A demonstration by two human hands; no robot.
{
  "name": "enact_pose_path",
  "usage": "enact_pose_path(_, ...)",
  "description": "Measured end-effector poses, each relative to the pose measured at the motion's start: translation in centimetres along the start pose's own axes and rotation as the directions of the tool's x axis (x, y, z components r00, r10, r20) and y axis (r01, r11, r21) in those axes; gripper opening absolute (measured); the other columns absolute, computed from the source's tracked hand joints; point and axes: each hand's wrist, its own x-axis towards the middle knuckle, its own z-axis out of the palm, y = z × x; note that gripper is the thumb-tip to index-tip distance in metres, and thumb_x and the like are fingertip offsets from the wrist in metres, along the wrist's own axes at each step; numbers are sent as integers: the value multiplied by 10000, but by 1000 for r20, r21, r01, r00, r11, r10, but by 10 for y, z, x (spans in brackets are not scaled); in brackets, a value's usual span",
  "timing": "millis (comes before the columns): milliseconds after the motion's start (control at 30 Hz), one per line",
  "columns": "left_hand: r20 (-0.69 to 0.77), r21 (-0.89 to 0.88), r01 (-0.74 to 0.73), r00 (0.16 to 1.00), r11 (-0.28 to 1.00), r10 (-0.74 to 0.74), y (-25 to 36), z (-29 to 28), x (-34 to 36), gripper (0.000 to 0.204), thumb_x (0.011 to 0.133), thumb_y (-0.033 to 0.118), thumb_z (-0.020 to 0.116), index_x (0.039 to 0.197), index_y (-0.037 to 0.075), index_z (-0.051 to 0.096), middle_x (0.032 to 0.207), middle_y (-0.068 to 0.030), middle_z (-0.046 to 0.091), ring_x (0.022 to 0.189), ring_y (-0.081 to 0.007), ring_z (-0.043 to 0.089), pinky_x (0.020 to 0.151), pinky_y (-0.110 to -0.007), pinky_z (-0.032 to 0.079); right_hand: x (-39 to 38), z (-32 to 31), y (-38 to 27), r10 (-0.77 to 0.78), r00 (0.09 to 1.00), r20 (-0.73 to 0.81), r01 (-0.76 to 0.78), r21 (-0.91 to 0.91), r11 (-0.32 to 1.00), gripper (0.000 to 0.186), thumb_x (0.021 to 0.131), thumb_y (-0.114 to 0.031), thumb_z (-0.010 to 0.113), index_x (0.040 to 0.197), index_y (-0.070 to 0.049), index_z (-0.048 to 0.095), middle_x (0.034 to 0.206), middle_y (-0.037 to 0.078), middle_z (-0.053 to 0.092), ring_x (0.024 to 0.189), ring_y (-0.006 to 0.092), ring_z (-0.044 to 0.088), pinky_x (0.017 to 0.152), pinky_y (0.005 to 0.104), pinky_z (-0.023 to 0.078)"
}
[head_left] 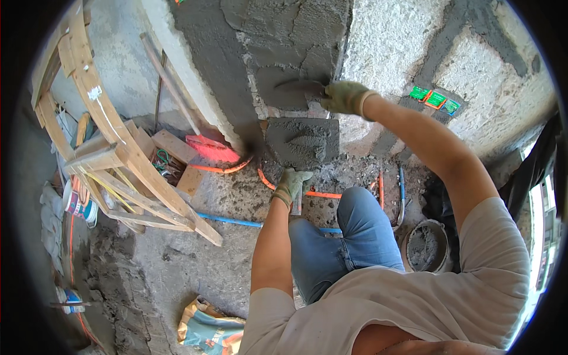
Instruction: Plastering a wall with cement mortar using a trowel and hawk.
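Observation:
My right hand (pixel 346 99), in a pale work glove, is closed around the handle of a plastering trowel (pixel 297 87). The trowel's dark blade lies at the freshly mortared wall strip (pixel 281 35), near its lower end. Below it my left hand (pixel 290 184), also gloved, grips a square mortar board (pixel 332 131) from the near side. A heap of wet grey mortar (pixel 303 145) covers most of that board, which sits close to the foot of the wall. Whether the board touches the wall I cannot tell.
Left stands a wooden ladder-like frame (pixel 106 118), near a red broom (pixel 212 149). Orange pipe (pixel 322 194) and blue pipe (pixel 231 221) cross the rubble floor. A mortar bucket (pixel 425 245) stands right of my knees. Green-covered boxes (pixel 435 99) sit in the right wall.

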Motion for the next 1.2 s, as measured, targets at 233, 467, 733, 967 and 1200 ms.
enact_pose_path(233,-5,17,26,1000,1000,-26,-9,17,-9,143,845,152,751,759,60,681,639,-53,634,505,-179,584,479,-340,470,-31,-69,33,-7,959,-282,18,36,999,483,1058,-407,509,1351,-38,612,1115,152,718,1021,287,709,972,415,563)
enact_pose_path(467,-131,-57,-86,988,995,78,5,51,-47,137,852,154,732,778,44,696,656,-60,650,493,-183,591,461,-334,465,-110,48,23,57,967,-250,25,312,950,434,1018,-462,512,1184,-88,658,1030,204,735,887,307,737,846,439,586)
enact_pose_path(733,-179,-101,-145,976,984,125,42,66,-111,138,860,97,770,953,30,693,780,-39,683,557,-149,620,471,-310,503,-161,133,38,-276,829,-486,245,-127,961,311,969,-371,552,1013,-71,621,753,150,678,689,387,685,626,490,539)
enact_pose_path(967,70,222,-59,997,973,44,-10,90,-130,158,851,119,766,968,41,692,779,-17,667,575,-109,594,481,-272,458,-167,134,51,-5,937,-348,77,191,979,395,959,-410,574,1064,-37,654,824,201,695,830,416,686,753,496,541)
enact_pose_path(1200,60,165,-108,993,980,99,0,80,-73,109,867,131,768,908,45,715,739,-36,670,562,-123,590,493,-276,463,-177,137,63,154,916,-371,-21,339,941,326,944,-404,602,985,-88,672,781,176,696,736,381,691,746,487,561)
